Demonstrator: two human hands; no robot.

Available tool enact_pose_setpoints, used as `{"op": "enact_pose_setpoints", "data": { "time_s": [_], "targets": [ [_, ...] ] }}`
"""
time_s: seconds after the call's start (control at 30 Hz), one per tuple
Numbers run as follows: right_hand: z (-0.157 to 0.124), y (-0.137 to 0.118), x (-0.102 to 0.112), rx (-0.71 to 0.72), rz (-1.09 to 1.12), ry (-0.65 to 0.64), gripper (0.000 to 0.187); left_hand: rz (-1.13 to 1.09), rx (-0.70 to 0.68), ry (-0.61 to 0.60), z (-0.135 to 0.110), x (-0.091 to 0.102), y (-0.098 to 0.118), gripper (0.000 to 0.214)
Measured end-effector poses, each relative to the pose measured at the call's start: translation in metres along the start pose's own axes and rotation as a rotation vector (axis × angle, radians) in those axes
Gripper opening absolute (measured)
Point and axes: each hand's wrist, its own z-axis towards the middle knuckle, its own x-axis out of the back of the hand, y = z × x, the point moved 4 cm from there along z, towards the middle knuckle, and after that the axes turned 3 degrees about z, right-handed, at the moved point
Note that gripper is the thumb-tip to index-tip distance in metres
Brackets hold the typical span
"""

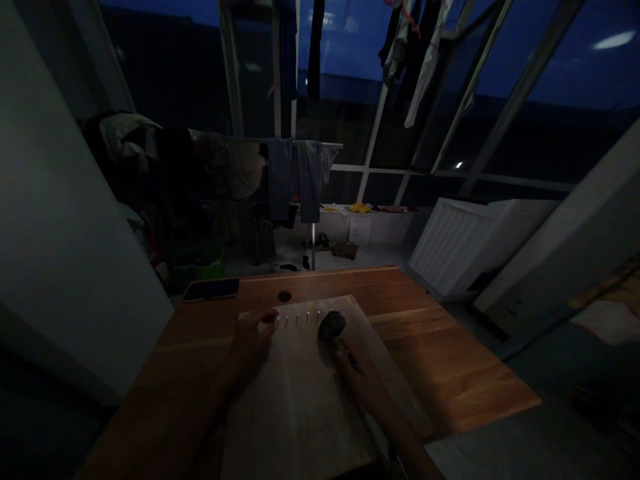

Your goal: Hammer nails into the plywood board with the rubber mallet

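bench edges: i see the board [300,400] lying mid-bench, running from near the far edge of the wooden bench [450,360] down to its near edge; bare wood shows on the right as far as the right edge and the near right corner.
open room: a dark phone [211,289] lies at the far left corner and a small round hole [285,295] sits in the bench top just beyond the board. a wall stands close along the left edge. open floor lies past the far and right edges, with a drying rack [295,173] hung with clothes well beyond.
left hand: the left hand [253,340] comes in from the near left, forearm low over the board, palm down, fingertips at the left end of the row of nails [303,319]. my feed is too dark to tell whether they pinch a nail or only touch the wood.
right hand: the right hand [357,377] reaches up the board's right half, fingers wrapped closed round the handle of the hammer [331,325].
hammer: its dark head sits at the right end of the row, just beyond the right knuckles; i cannot tell whether it touches the board.
nails: standing in a short line along the board's far edge, between the left fingertips and the hammer head.
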Motion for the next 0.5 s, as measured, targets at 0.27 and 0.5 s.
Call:
{"op": "enact_pose_setpoints", "data": {
  "time_s": [0.27, 0.5],
  "targets": [
    [-0.002, -0.003, 0.001, 0.011, 0.034, 0.007, 0.065, -0.121, 0.207, -0.033, -0.001, 0.010, -0.036, 0.029],
    [-0.001, -0.003, 0.002, 0.009, 0.001, 0.026, 0.067, -0.104, 0.175, -0.062, -0.004, 0.004, -0.036, 0.026]
  ]
}}
